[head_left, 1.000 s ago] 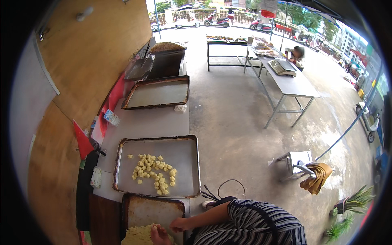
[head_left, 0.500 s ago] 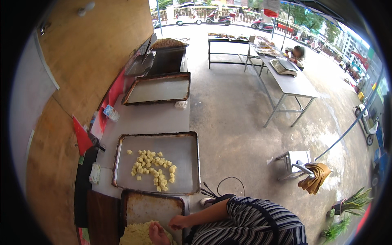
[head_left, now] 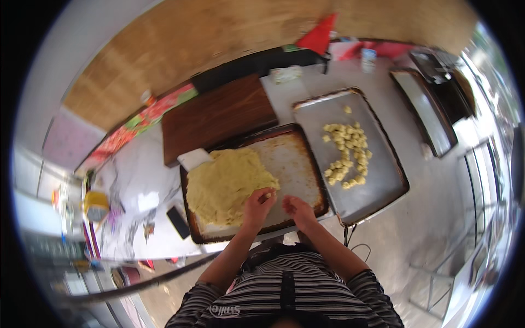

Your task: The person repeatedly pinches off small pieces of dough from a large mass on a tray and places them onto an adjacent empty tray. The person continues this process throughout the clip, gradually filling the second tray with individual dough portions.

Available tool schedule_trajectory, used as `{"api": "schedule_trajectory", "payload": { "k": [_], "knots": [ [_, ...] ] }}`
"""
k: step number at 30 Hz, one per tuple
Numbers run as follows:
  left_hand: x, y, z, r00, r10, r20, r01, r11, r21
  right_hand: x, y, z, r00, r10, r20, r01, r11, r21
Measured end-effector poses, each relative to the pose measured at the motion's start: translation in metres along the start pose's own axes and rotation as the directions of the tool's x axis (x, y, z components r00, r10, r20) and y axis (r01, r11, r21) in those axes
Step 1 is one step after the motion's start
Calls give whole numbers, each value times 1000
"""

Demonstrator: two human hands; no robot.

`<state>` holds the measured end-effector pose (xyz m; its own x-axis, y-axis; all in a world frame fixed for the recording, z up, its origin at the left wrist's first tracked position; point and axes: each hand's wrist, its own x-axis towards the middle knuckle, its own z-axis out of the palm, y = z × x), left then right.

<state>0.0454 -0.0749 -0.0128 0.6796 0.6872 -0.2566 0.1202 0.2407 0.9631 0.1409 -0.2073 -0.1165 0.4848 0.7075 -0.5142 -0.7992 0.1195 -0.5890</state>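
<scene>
A wide slab of pale yellow dough (head_left: 227, 183) covers the left part of a dark-rimmed baking tray (head_left: 292, 158). At the dough's right edge, my left hand (head_left: 258, 208) is closed, with a small piece of dough (head_left: 268, 195) pinched at its fingertips. My right hand (head_left: 298, 212) hovers just beside it over the bare part of the tray, fingers curled in; what they hold, if anything, is hidden. A white scraper (head_left: 194, 159) lies against the dough's upper left corner. On a second tray (head_left: 377, 191) to the right are several small dough lumps (head_left: 350, 136).
Behind the dough tray lies a dark brown wooden board (head_left: 219, 117). A black phone (head_left: 178, 222) rests on the marbled counter (head_left: 136, 218) to the left. Farther right stand another tray (head_left: 424, 109) and a plastic cup (head_left: 368, 59). A red flag (head_left: 319, 35) hangs by the wall.
The view has swung left, bringing the whole dough slab, the wooden board and the phone into sight. My hands stay close together by the dough's edge.
</scene>
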Motion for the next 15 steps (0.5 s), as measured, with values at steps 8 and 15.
{"api": "schedule_trajectory", "payload": {
  "k": [8, 15],
  "knots": [
    [-8, 35, -62, 888, 380, -259, -196, 822, 534, 38, -62, 95, 965, -180, 190, 253, 824, -507],
    [8, -10, -104, 843, 510, -170, -221, 617, 755, 92, -24, 154, 530, -281, 800, 848, 208, -488]
  ]
}}
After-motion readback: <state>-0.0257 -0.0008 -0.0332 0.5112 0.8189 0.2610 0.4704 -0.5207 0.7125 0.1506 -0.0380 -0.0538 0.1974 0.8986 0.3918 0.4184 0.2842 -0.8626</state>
